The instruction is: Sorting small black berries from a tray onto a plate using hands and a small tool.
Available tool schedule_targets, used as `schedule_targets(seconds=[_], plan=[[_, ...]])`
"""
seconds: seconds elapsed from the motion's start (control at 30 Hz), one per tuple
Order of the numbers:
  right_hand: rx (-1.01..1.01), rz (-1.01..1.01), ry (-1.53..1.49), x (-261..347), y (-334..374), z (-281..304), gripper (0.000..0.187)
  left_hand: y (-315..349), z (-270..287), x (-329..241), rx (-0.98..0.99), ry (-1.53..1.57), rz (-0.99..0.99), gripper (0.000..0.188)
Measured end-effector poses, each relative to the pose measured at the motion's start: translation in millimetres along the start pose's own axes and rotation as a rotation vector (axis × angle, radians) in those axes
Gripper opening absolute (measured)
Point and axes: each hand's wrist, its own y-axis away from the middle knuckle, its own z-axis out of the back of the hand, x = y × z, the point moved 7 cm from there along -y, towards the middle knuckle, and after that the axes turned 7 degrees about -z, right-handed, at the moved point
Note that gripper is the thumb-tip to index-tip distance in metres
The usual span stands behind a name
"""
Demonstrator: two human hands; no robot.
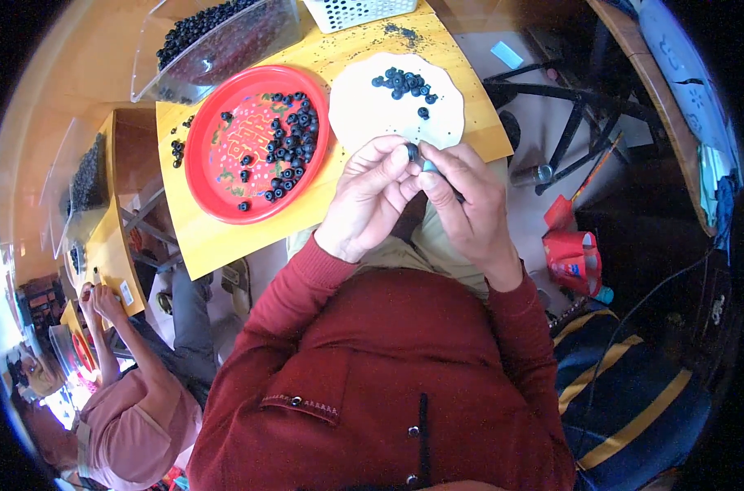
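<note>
The left hand [362, 196] grasps a dark bead [413, 151] between thumb and forefinger; the right hand [472, 192] grasps a small tool [428, 166] with a pale teal part close to the bead. The tool's exact kind cannot be told, since the fingers cover most of it. In this view the bead lies over the near rim of the white plate [364, 106], and both hands overlap the near edge of the counter [204, 245]. Caution: the bead is round and its grip small; excess pressure from the tool could eject it onto the plate, the lap or the floor. If the tool slips off the curved surface, it could strike the left thumb or fingertip. The white plate reaches close to the counter's near edge; a wrist or sleeve catching its rim could tip it and scatter its beads [402, 83]. To the left, the red plate [194, 155] has a low rim; a knock from the left forearm could roll its contents out among the loose beads [178, 153] beyond its left side.
</note>
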Motion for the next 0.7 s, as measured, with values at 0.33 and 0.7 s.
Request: schedule_targets(seconds=[0.33,0.7], plan=[[-0.064,-0.155,0.006,-30.2,-2.7,16.8,0.026,18.2,-40.2,-4.6,0.18,-0.095,-0.054,0.014],[0.051,-0.104,-0.288,-16.8,1.0,3.7,0.03,6.8,-18.3,-2.5,0.05,-0.098,-0.026,0.016]])
